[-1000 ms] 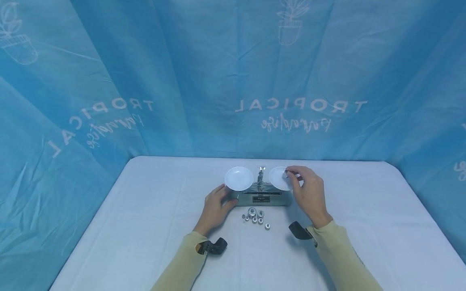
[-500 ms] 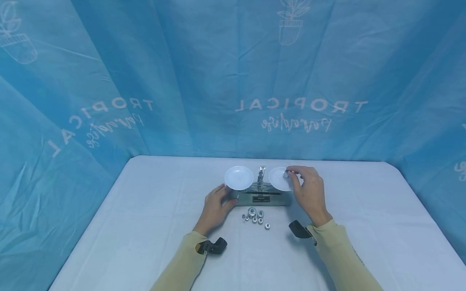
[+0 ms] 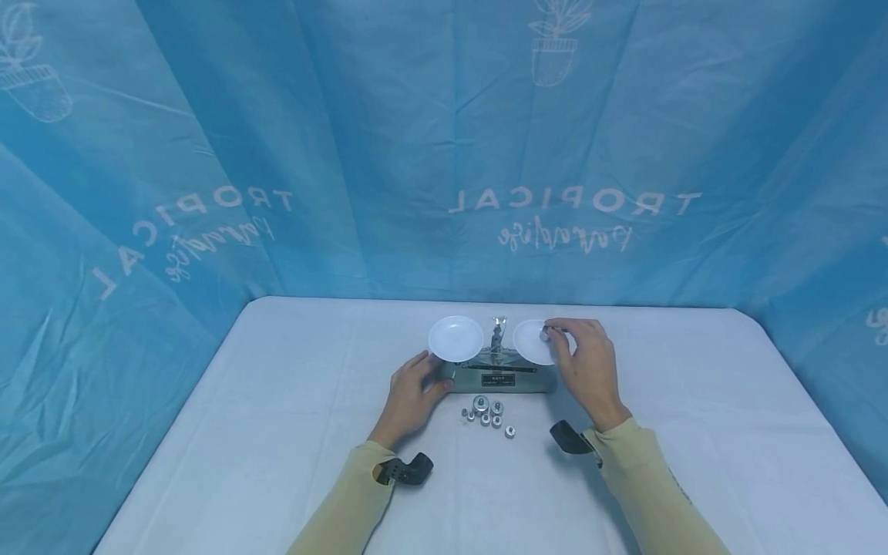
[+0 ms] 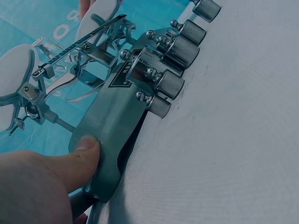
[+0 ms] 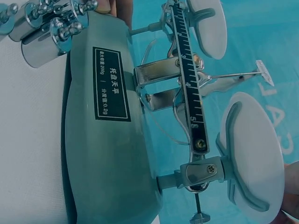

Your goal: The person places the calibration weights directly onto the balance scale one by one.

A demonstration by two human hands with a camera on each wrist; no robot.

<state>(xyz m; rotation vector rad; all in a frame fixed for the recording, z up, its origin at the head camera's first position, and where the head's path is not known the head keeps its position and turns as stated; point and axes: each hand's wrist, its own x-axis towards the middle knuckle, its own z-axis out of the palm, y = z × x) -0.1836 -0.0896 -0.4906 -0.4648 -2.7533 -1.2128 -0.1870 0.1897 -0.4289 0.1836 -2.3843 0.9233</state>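
A green-grey two-pan balance scale (image 3: pixel 534 384) stands near the middle of the table. My left hand (image 3: pixel 411 397) grips the left end of its base, and the left wrist view shows the thumb (image 4: pixel 85 151) pressed on the front face. Over the right pan (image 3: pixel 527 348), my right hand (image 3: pixel 591 370) pinches a small silver metal weight (image 3: pixel 544 334) between thumb and fingers. Whether the weight touches the pan is too small to tell. Nothing lies on the left white pan (image 3: pixel 455 339). In the right wrist view, the right pan (image 5: pixel 252 154) hides most of that hand.
Several silver knobbed weights (image 3: pixel 481 405) stand in a cluster in front of the scale, with one weight (image 3: pixel 509 432) a little apart. A white cloth covers the table (image 3: pixel 277 432). Blue printed curtains (image 3: pixel 388 154) hang behind it and at both sides.
The right pan has sunk very slightly and the left pan has risen a little. My right hand has shifted barely, still pinching the weight; my left hand stays in place.
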